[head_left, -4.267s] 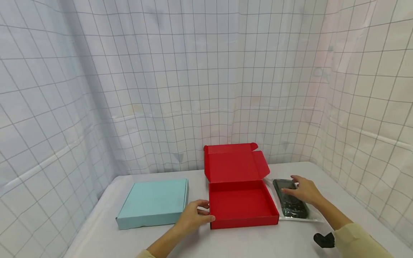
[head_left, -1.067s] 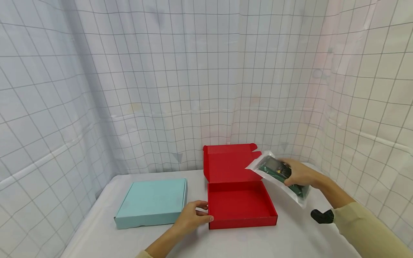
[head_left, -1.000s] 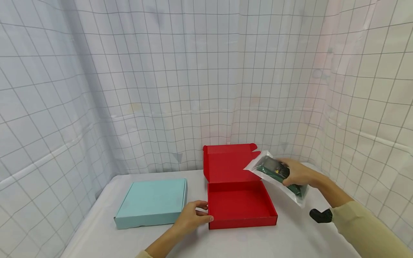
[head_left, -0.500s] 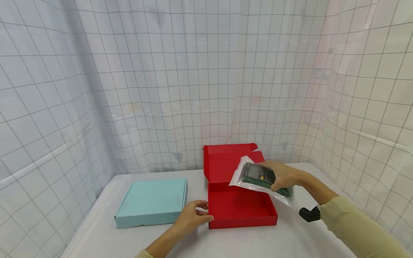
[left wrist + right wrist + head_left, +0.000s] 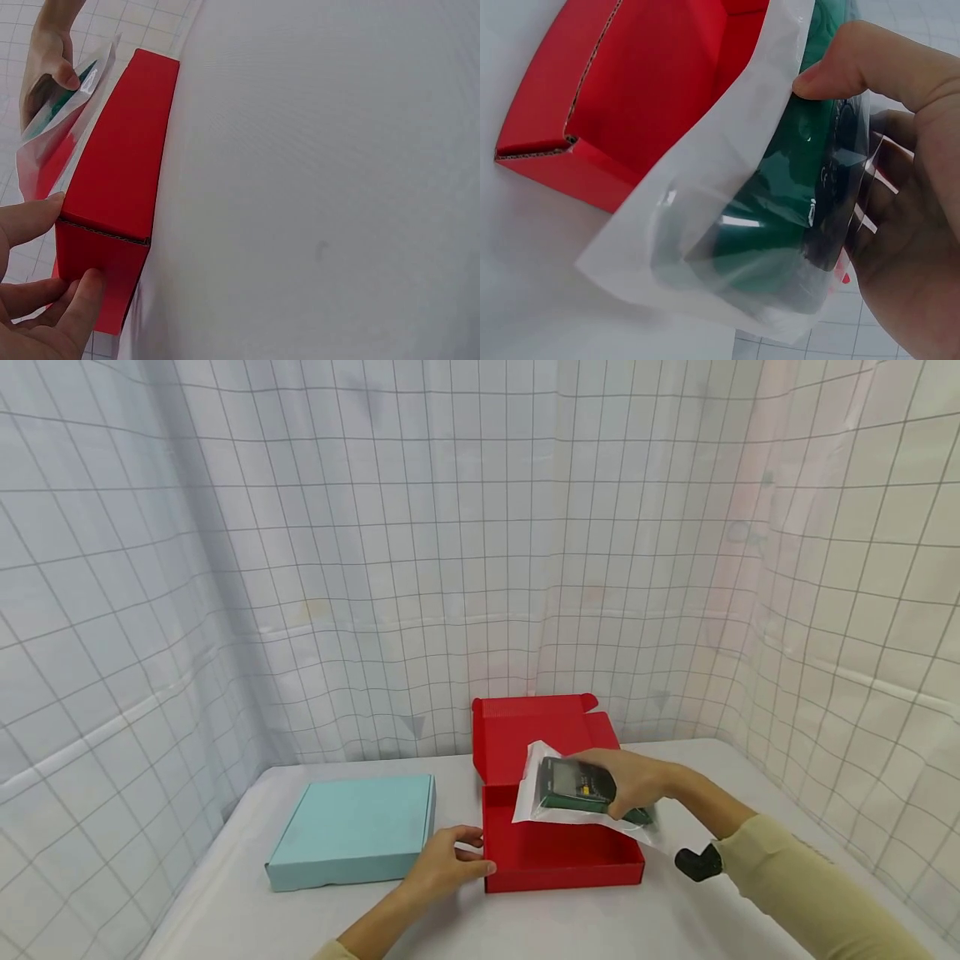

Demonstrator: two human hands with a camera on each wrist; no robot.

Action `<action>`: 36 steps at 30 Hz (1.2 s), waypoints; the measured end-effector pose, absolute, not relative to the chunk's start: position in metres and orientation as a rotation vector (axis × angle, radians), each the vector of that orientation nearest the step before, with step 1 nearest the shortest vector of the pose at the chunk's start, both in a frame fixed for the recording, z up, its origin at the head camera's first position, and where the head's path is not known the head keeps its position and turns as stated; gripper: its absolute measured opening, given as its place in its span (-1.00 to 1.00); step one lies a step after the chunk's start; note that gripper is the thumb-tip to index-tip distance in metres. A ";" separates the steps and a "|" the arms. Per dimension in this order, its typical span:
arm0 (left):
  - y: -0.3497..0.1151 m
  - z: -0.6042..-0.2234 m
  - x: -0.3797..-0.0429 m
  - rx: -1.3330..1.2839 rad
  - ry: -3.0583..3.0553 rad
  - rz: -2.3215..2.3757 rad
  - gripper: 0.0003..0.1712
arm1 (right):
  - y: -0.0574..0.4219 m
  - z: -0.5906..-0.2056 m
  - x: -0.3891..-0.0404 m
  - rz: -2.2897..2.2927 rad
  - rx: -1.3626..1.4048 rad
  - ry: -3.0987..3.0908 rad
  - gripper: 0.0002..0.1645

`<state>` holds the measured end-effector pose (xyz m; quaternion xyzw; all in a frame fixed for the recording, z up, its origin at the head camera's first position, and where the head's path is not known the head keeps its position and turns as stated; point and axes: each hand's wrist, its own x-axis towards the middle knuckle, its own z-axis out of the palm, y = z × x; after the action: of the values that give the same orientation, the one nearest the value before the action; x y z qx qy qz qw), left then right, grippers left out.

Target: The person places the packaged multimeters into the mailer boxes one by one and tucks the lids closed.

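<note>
A multimeter [image 5: 577,785] with a black face and green sides lies inside a clear, white-edged plastic bag [image 5: 528,793]. My right hand [image 5: 633,777] grips it across its sides, tilted above the open red cardboard box [image 5: 562,877]. In the right wrist view the thumb presses the green side [image 5: 780,172] through the plastic, and the fingers are partly hidden behind it. My left hand [image 5: 444,864] holds the box's front left corner. In the left wrist view its thumb touches the corner's edge and its fingers [image 5: 82,307] bear on the side wall.
Left of the red box sits a closed light blue box [image 5: 360,818]. The red lid [image 5: 525,735] stands raised at the back. White gridded curtains [image 5: 480,568] enclose the table [image 5: 570,927] behind and at both sides.
My right hand picked up the bagged multimeter from the table at the right and has carried it left over the red box. My left hand has stayed at the box corner.
</note>
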<state>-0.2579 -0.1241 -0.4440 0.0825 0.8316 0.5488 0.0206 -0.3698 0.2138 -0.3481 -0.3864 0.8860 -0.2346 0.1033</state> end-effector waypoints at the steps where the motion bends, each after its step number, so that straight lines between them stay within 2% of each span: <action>1: -0.124 -0.444 -0.258 0.258 2.580 1.702 -0.26 | 0.213 -0.349 -0.370 -0.681 -1.154 2.610 0.20; 23: -0.124 -0.445 -0.257 0.231 2.583 1.694 -0.26 | 0.169 -0.358 -0.369 -0.444 -1.126 2.548 0.19; 36: -0.123 -0.443 -0.257 0.225 2.583 1.683 -0.27 | 0.167 -0.364 -0.376 -0.406 -1.099 2.526 0.19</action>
<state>-0.2565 -0.1229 -0.4429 0.0727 0.8353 0.5443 0.0251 -0.3762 0.1674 -0.3641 -0.3884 0.8927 -0.1436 0.1778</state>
